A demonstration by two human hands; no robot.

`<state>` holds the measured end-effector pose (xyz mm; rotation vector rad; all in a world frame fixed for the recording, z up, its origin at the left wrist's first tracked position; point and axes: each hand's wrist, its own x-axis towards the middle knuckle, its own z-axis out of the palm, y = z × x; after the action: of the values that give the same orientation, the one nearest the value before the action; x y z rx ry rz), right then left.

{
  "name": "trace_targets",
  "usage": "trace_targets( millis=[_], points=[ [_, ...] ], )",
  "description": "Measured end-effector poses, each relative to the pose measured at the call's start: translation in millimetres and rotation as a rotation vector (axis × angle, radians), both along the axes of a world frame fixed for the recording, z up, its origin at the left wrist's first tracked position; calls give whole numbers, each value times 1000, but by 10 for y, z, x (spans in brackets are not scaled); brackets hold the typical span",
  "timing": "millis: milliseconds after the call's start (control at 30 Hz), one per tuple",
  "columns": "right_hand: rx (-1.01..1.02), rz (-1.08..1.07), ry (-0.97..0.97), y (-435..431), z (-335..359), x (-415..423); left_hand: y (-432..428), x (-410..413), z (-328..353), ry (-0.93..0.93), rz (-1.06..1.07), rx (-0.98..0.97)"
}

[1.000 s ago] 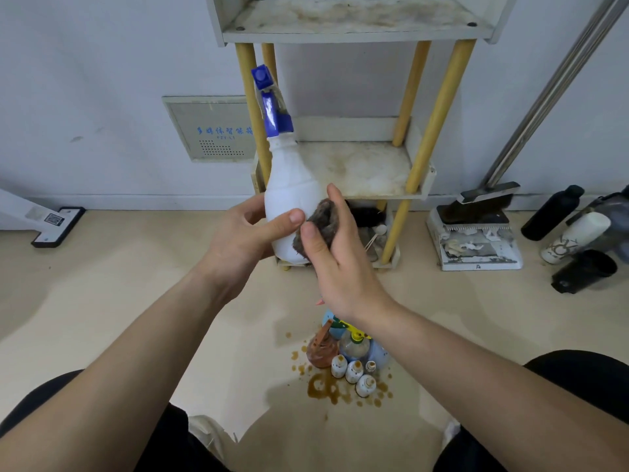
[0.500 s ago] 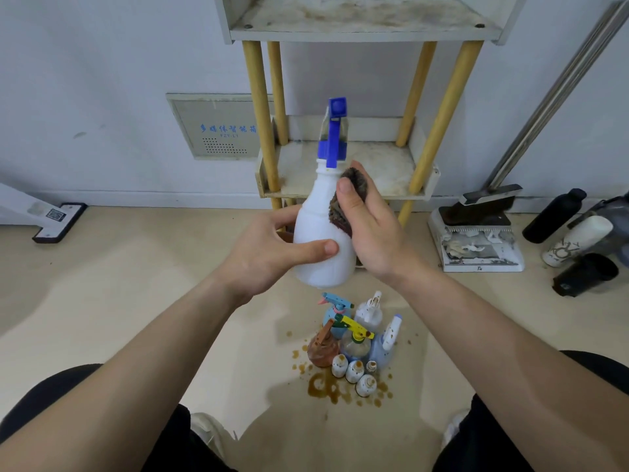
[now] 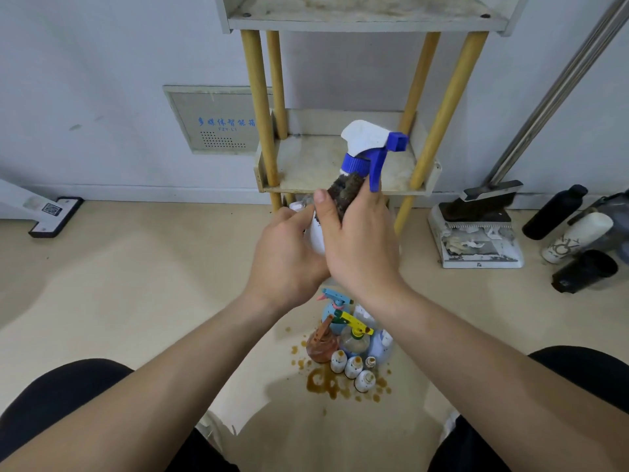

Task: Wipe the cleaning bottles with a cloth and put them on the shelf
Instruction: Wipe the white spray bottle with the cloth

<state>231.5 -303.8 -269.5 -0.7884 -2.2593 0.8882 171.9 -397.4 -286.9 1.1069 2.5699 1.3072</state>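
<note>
"Wiping the spray bottle (image 3: 366, 141) at centre frame, before the lower shelf (image 3: 316, 161)?"
"Yes. Your left hand (image 3: 289, 253) grips its body and your right hand (image 3: 360, 247) wraps the dark cloth (image 3: 347, 190) round the neck. I'd turn the bottle against the cloth and reach under the trigger."

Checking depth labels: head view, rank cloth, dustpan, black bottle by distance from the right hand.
1. Cloth: gripped in the right hand, against the spray bottle.
2. Dustpan: on the floor, right of it.
3. Black bottle: far right, near the wall.
</note>
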Motion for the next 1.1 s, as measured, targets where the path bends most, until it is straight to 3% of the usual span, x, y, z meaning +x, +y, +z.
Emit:
trace_targets(
  millis=[233,500,567,800,1100],
  points=[
    [-453,277,258,326,89,-44,-43,-112,36,-85,-49,33],
    [-808,529,304,545,172,51,-118,-170,115,-210,-179,94],
    [-786,535,274,543,163,58,-122,-165,114,-230,-190,110],
    [-274,219,216,248,48,20,-43,-25,49,-39,-69,31],
    [-674,479,287,463,78,22,-97,-143,14,-124,-152,41]
  ],
)
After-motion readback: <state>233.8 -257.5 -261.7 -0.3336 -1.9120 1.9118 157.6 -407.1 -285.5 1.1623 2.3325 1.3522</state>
